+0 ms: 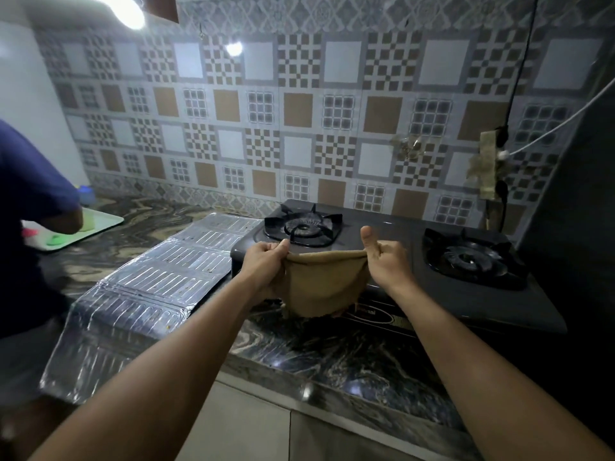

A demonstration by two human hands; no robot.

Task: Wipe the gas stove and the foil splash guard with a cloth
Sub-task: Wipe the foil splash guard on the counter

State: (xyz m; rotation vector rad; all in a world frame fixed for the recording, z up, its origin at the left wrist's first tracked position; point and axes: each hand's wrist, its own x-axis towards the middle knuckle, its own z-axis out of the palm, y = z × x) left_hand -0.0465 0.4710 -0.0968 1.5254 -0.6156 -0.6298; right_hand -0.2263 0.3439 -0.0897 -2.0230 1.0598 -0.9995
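A dark two-burner gas stove (392, 234) stands on the marbled counter against the tiled wall. Both my hands hold a tan cloth (324, 282) stretched between them above the stove's front edge. My left hand (266, 266) pinches the cloth's left corner, and my right hand (386, 257) grips the right corner with the thumb raised. The cloth sags between them and hides part of the stove's front panel. The silver foil splash guard (146, 291) lies flat and unfolded on the counter left of the stove, its near end hanging over the counter edge.
Another person in a dark blue shirt (30, 227) stands at the far left, beside a white tray (103, 224) with small coloured items. A black cable and a white cord (545, 131) hang at the right by a dark wall. Cabinet fronts sit below the counter.
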